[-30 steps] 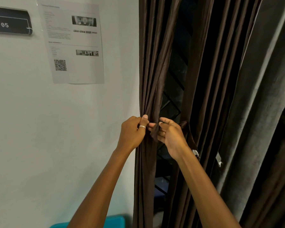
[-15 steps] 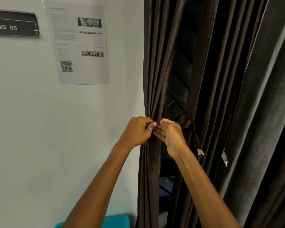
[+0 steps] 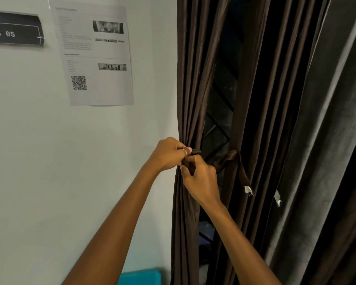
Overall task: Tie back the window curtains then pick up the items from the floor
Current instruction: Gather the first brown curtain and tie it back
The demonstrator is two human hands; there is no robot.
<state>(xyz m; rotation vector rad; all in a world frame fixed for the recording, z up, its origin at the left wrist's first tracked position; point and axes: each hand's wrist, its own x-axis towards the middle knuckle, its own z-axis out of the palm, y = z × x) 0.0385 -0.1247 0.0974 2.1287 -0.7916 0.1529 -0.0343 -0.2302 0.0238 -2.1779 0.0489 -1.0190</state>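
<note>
Head view, looking at a window edge beside a white wall (image 3: 80, 161). The brown curtain (image 3: 190, 79) hangs in narrow vertical folds right of the wall and is bunched at the height of the hands. A tie-back band (image 3: 230, 159) of the same brown cloth runs from the hands rightward across a gap in the folds. It then turns down and ends in a small white tag (image 3: 248, 189).

The left hand (image 3: 168, 155) is at the curtain's wall-side edge. Its fingers are curled and clamped on one end of the band, with a short stub of band showing past the thumb. A pale ring (image 3: 184, 151) sits on one finger.

The right hand (image 3: 202, 182) is just below and to the right, touching the left hand. Its fingers (image 3: 190, 161) are curled and pinch the band against the bunched folds. Whether a knot is formed cannot be told, as the hands cover that spot.

Through the gap a dark window grille (image 3: 220, 124) shows. A grey curtain (image 3: 327, 140) hangs further right, and a second white tag (image 3: 277, 199) hangs at its left edge.

On the wall are a printed sheet (image 3: 97, 56) with a QR code and a dark sign (image 3: 12, 31) reading "WS 05". A teal object (image 3: 140, 276) shows at the lower edge, partly hidden by the left forearm.
</note>
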